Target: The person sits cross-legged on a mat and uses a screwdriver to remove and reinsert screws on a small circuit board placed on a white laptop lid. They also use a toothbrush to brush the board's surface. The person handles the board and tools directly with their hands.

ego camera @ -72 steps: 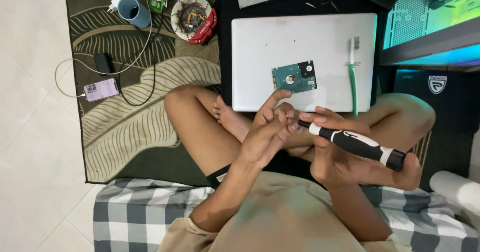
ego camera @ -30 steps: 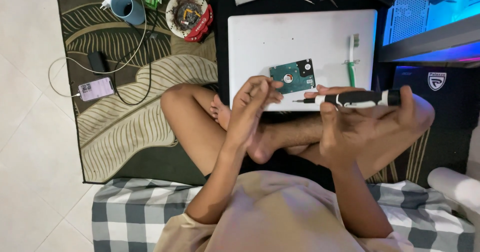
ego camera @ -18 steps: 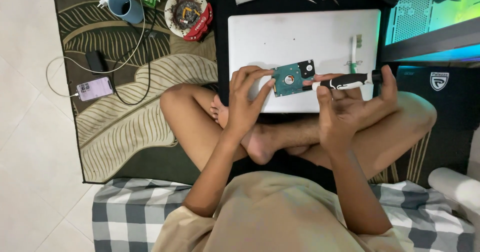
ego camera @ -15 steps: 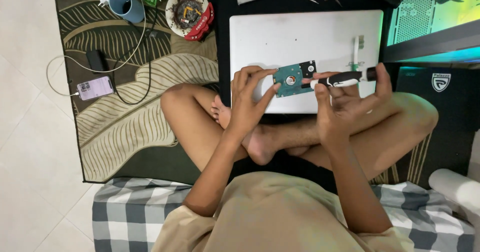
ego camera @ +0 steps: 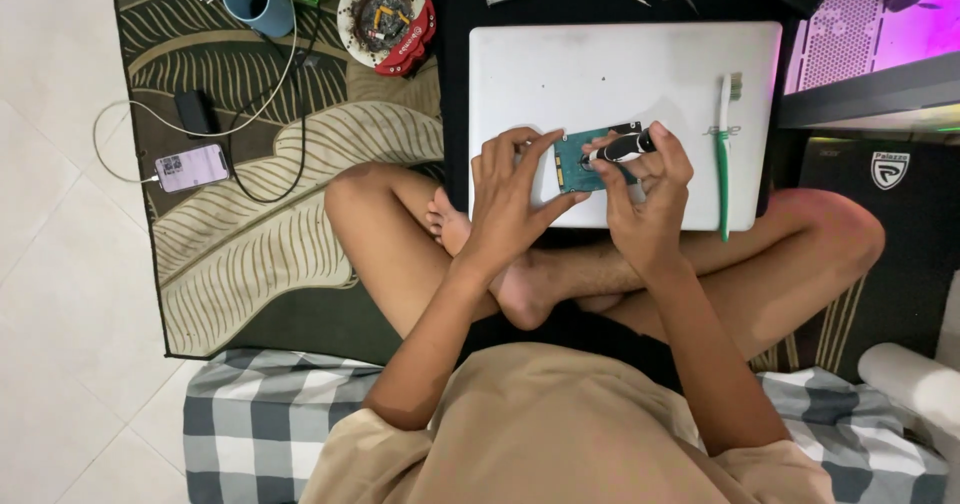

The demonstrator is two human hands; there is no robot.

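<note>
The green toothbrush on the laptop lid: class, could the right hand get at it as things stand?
Probably yes: the toothbrush lies uncovered beside the right hand, but that hand holds a screwdriver.
</note>
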